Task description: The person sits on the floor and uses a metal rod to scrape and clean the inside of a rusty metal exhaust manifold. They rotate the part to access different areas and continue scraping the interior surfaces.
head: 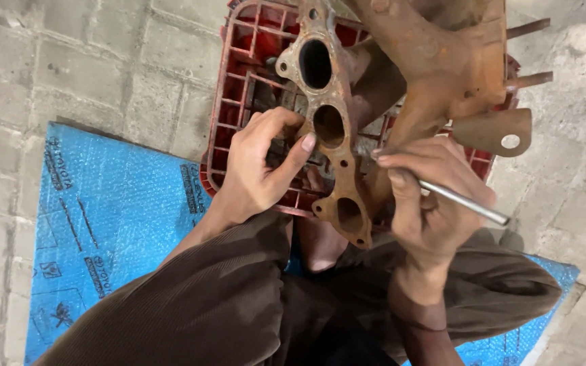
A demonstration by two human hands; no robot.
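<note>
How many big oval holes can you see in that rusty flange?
3 in the rusty flange: one near the top, one in the middle, one at the bottom. More may be hidden.

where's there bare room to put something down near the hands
The blue sheet lies bare left of the left hand, bordered by the red crate and the paved floor. More bare floor shows right of the right hand. The crate is crowded by the rusty manifold.

Blue printed bubble-wrap packaging sheet point(110, 224) lies flat on floor (dark markings).
</note>
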